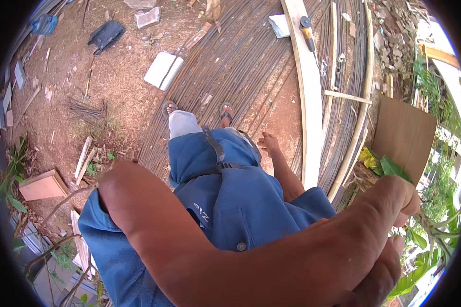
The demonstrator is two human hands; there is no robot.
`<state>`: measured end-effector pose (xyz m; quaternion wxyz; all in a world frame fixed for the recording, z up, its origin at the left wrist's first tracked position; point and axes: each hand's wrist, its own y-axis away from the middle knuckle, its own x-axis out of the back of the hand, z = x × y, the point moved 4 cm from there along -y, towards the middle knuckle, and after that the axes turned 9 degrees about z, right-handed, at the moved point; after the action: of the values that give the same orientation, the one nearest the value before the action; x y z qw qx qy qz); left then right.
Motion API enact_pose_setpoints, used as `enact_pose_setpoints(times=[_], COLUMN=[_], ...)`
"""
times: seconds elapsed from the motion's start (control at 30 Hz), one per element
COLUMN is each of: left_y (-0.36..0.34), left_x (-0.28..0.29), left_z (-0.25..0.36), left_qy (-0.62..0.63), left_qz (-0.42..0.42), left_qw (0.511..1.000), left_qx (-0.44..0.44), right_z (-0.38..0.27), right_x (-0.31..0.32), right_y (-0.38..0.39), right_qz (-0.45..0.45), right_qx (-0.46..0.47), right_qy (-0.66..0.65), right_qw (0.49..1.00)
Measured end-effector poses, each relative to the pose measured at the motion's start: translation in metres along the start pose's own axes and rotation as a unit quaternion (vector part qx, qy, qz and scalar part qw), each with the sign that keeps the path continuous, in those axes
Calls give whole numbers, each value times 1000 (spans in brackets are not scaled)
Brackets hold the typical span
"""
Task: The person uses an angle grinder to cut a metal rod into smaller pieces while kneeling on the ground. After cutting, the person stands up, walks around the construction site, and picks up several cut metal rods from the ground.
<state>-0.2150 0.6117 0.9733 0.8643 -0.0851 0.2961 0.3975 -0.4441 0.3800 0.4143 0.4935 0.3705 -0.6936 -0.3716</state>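
Note:
My left arm crosses my blue shirt (246, 194) from the left, and my left hand (400, 199) is at the right edge of view beside green leaves, fingers curled; what they grip, if anything, is hidden. A second skin-coloured shape below it is too unclear to tell. My right hand (269, 140) hangs beside my hip over the ground, fingers apart and holding nothing. My feet (225, 115) in sandals rest among long metal rods (215, 51).
Right: a long pale board (310, 128) with a yellow-and-black power tool (307, 33), poles (363, 51) and a brown panel (404, 133). Left: a white slab (164, 69), black sheet (105, 36), long-handled tool (88, 84), blue water jug (43, 24) and wood scraps (43, 184).

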Motion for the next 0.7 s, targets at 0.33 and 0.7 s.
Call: enact_pose_setpoints(times=[0.33, 0.7], left_y=[111, 347], left_x=[323, 543], left_z=[-26, -213], left_qy=[-83, -330], left_qz=[305, 626], left_qw=[949, 635], left_qx=[20, 309], right_z=[-151, -256], right_x=[-150, -311], right_y=[47, 55], right_qz=[-26, -146], right_qx=[95, 299], right_qy=[56, 395], right_qw=[994, 856])
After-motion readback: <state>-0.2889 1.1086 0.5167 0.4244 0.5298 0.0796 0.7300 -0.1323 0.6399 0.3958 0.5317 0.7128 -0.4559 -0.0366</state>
